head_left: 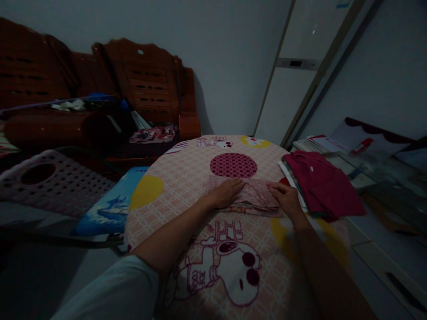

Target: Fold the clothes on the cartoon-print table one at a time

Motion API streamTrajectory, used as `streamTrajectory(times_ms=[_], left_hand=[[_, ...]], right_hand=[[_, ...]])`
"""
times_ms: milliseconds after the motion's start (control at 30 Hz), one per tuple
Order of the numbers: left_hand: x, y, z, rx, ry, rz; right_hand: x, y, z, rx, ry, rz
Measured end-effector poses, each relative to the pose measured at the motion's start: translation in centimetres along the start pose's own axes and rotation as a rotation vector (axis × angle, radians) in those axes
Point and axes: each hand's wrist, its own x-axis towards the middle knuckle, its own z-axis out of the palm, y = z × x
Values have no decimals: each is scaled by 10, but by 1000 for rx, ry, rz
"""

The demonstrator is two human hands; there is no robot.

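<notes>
A folded pink patterned garment [255,194] lies on the round table's cloth [187,178], its layers showing along the near edge. My left hand [228,193] rests flat on the left part of the garment, fingers stretched out. At the garment's right end, my right hand [287,198] has its thumb and fingers pinched together on the fabric edge. Just beyond that hand sits a stack of folded clothes with a dark red top [325,182] uppermost.
Wooden armchairs [147,84] stand at the back left, with crumpled floral fabric [155,133] on one seat. A woven plastic chair [56,182] and a blue printed cushion [106,204] are left of the table. A cabinet [376,253] with papers and books [320,144] is at right.
</notes>
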Motion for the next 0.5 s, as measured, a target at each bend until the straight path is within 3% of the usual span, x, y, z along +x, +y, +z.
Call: streamTrajectory(times_ms=[200, 367, 500], left_hand=[[-2, -1, -3, -4, -24, -12], [-1, -1, -3, -23, -46, -25], [-1, -2, -4, -18, -71, -15]], right_hand=[[-5, -10, -17, -139, -402, -53], [-10, -16, -12, -274, -487, -161], [-10, -11, -8, -260, -463, -158]])
